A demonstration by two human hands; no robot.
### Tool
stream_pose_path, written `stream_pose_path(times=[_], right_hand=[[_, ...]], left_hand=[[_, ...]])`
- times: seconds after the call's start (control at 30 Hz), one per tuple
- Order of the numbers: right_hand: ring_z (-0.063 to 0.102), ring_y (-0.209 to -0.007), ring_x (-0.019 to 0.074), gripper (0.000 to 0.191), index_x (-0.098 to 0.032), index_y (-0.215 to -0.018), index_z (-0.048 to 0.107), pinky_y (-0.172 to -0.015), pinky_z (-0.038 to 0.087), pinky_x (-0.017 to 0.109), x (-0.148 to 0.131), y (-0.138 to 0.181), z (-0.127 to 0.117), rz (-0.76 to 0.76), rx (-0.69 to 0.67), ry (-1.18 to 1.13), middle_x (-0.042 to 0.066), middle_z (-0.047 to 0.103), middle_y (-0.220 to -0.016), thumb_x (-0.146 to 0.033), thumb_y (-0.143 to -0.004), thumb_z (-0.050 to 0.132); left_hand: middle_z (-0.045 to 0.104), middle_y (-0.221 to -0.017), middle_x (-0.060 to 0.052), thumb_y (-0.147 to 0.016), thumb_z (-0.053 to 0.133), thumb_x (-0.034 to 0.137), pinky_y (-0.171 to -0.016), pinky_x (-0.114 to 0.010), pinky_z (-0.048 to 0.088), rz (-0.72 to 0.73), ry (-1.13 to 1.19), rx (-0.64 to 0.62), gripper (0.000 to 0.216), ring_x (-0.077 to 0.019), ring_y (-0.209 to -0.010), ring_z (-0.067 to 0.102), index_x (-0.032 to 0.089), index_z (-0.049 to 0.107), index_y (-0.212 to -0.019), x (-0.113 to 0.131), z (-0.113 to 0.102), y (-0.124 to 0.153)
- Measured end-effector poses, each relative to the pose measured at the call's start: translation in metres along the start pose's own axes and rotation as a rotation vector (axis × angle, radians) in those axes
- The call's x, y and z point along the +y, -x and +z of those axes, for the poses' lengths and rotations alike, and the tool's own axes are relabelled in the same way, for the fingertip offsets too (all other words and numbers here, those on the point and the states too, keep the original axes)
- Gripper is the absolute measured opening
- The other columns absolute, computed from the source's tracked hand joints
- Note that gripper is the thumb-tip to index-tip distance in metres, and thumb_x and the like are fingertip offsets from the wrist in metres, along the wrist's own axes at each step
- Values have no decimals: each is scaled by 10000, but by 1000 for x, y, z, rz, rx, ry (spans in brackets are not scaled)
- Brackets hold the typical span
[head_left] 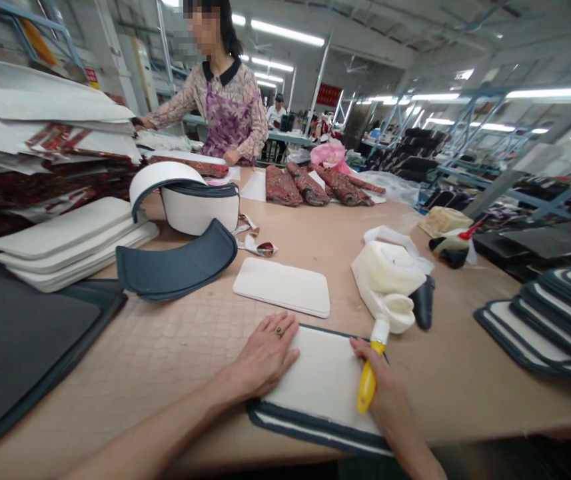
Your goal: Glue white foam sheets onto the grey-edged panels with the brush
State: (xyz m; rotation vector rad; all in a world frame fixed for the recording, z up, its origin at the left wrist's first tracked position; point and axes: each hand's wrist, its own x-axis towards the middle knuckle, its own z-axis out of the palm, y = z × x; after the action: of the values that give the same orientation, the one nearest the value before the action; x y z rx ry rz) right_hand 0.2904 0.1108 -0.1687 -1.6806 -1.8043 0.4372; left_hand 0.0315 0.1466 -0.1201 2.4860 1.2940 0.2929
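Observation:
My left hand (268,357) lies flat, a ring on one finger, across the left side of a white panel (322,377) with dark blue edging. This panel rests on a similar one at the table's near edge. At the panel's right edge, my right hand (382,383) holds a yellow-handled brush (368,379), its pale bristles pointing away from me. Just beyond the brush tip stands a cut-open white plastic jug (390,270). A bare white board (282,287) lies a little past the panel.
Edged panels (548,327) are piled at right. On the left are white boards (72,233), curved dark blue pieces (178,263) and dark sheets (30,340). Rolled patterned fabric (310,185) lies toward the back. A co-worker (225,100) stands across the table (185,353).

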Motion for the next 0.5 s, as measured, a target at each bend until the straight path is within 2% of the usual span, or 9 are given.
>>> stream_pose_path(times=[0.2, 0.33, 0.4, 0.5], right_hand=[[490, -1144, 199, 429, -230, -1153, 523, -946, 419, 353, -3, 3, 1, 39, 9, -24, 63, 540, -1204, -188, -779, 316], [514, -1093, 215, 407, -229, -1141, 526, -917, 423, 377, -8, 3, 0, 69, 8, -33, 79, 550, -1151, -214, -802, 302], [522, -1075, 217, 404, -225, -1122, 538, -910, 424, 379, -8, 1, -2, 71, 8, -19, 79, 561, -1118, -214, -801, 292], [548, -1035, 218, 418, -208, -1116, 544, -885, 443, 371, -5, -1, -1, 55, -4, -5, 84, 580, -1076, -202, -774, 303]], left_hand=[[458, -1301, -34, -899, 422, 285, -1011, -363, 253, 8, -1, 65, 302, -200, -1205, 364, 210, 462, -1189, -1, 2, -3], [489, -1240, -14, -891, 445, 278, -925, -397, 314, 13, -36, 74, 370, -217, -1101, 424, 287, 391, -1256, -3, 2, -6], [514, -1193, -15, -885, 455, 286, -889, -412, 338, 1, -60, 47, 381, -230, -1058, 441, 297, 392, -1260, -2, -1, -9], [531, -1172, -43, -895, 426, 247, -897, -430, 344, -41, -107, 17, 290, -242, -1065, 450, 253, 479, -1180, 9, -5, -10]])
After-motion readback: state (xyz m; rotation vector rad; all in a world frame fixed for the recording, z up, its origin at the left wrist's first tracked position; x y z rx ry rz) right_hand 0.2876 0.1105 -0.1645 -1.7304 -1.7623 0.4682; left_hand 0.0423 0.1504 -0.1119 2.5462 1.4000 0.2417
